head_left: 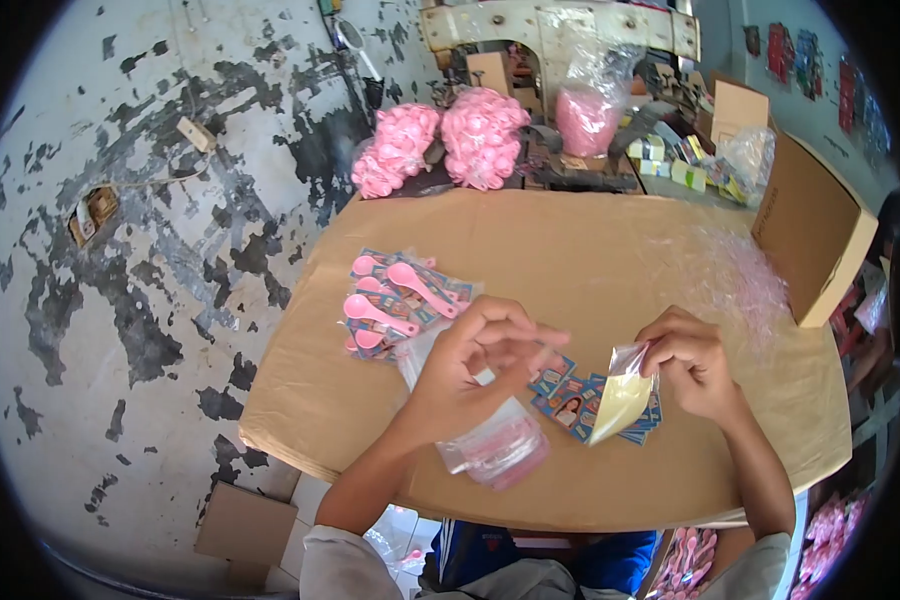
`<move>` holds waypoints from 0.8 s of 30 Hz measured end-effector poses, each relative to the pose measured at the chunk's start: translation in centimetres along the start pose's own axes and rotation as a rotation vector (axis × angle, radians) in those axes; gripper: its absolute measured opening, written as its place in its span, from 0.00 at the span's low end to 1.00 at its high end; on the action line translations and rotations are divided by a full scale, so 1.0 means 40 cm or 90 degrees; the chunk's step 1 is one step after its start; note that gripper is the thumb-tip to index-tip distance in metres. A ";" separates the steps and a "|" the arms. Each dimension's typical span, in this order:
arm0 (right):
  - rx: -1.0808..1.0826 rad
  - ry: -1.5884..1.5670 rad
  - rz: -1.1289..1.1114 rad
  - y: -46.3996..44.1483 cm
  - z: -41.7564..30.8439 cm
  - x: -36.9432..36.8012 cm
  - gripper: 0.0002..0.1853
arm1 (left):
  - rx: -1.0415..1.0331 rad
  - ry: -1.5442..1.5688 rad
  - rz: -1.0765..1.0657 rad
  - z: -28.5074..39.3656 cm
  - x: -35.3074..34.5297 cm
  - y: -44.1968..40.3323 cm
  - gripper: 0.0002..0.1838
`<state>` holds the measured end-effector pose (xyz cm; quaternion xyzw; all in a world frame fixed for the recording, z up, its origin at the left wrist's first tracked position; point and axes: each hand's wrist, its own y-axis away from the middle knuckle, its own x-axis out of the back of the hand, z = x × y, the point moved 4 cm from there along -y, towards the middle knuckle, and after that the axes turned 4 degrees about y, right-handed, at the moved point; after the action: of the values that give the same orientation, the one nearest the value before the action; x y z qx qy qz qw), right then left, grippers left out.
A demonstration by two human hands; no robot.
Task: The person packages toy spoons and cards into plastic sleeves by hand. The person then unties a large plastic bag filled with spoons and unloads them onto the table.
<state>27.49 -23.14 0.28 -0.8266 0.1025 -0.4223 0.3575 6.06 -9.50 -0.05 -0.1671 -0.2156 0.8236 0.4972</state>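
My right hand (692, 362) pinches the top edge of a small clear plastic sleeve with a pale yellow card (622, 398) inside, which hangs tilted over the table. My left hand (475, 368) is raised to the left of it, fingers curved and apart, holding nothing; its fingertips are slightly blurred. Between and below the hands lies a spread stack of blue printed cards (570, 408), partly covered by the sleeve. Under my left wrist rests a bundle of clear plastic bags (505, 450) with pink on it. Beyond that hand are piled several packets of pink spoons (380, 312) with blue cards.
The brown-covered table (570, 250) spreads before me. Pink shredded strands (740, 275) lie at its right, beside an upright cardboard box (815, 230). Bags of pink items (485, 138) stand along the far edge. A box of pink spoons (685, 562) sits below the near edge.
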 end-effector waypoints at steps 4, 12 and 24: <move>0.056 0.004 -0.016 -0.184 -0.088 0.017 0.12 | 0.023 -0.026 0.057 0.049 0.152 0.019 0.15; 0.272 0.075 0.124 -0.496 -0.072 -0.194 0.14 | 0.031 -0.349 0.350 0.072 0.497 0.095 0.18; -0.292 -0.084 -0.389 -0.486 0.193 -0.639 0.55 | 0.494 -0.465 0.357 -0.043 0.509 0.123 0.54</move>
<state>14.96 6.86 -5.52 -0.9030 -0.0800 -0.4212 0.0269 -5.93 6.92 -5.30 0.2695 -0.0036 0.9461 0.1796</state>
